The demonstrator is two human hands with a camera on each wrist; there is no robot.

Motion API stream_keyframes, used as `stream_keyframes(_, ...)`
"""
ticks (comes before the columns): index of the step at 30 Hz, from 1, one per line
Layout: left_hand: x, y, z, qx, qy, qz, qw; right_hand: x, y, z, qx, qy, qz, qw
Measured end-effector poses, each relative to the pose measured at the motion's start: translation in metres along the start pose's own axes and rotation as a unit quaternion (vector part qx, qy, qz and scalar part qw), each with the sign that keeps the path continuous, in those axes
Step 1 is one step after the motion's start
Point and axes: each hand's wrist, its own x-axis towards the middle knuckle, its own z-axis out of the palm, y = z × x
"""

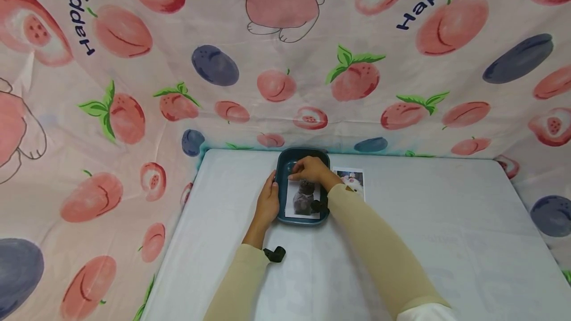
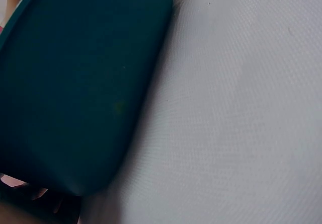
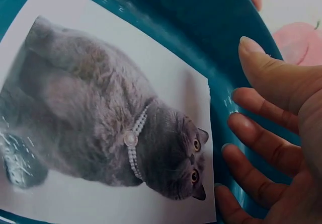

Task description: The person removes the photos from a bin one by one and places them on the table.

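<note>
In the head view a dark teal rectangular basin point(image 1: 303, 222) stands at the table's far edge. Inside it lies a photo card of a grey cat in a pearl collar point(image 3: 90, 93); shiny spots that look wet show on it and on the basin. My left hand point(image 1: 267, 203) rests along the basin's left outer side, its fingers reaching up beside the rim. Over the basin's far end is my right hand point(image 1: 311, 169). In the right wrist view its fingers point(image 3: 264, 143) are spread and loosely bent, fingertips close beside the card's top edge, pinching nothing.
A second photo card point(image 1: 355, 179), showing something white and pink, lies right of the basin, partly behind the right forearm. A white cloth covers the table point(image 1: 446, 232). A fruit-print curtain point(image 1: 285, 58) hangs behind and at the sides.
</note>
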Motion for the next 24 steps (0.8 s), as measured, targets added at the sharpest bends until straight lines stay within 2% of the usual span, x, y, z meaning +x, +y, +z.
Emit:
stream_keyframes(9, 0.0007, 0.0009, 0.0004, -0.004, 0.003, 0.002, 1.0, 0.0013, -0.0007, 0.0064, -0.018, -0.002, 0.03, 0.9994)
stream_keyframes(15, 0.0002, 0.0026, 0.0006, -0.006, 0.002, 0.0, 1.0, 0.0011, -0.001, 0.0074, -0.019, -0.002, 0.028, 0.9994)
stream_keyframes(24, -0.001, 0.0026, 0.0005, -0.008, 0.005, 0.0, 1.0, 0.001, 0.0006, 0.006, -0.021, -0.025, 0.02, 0.9993)
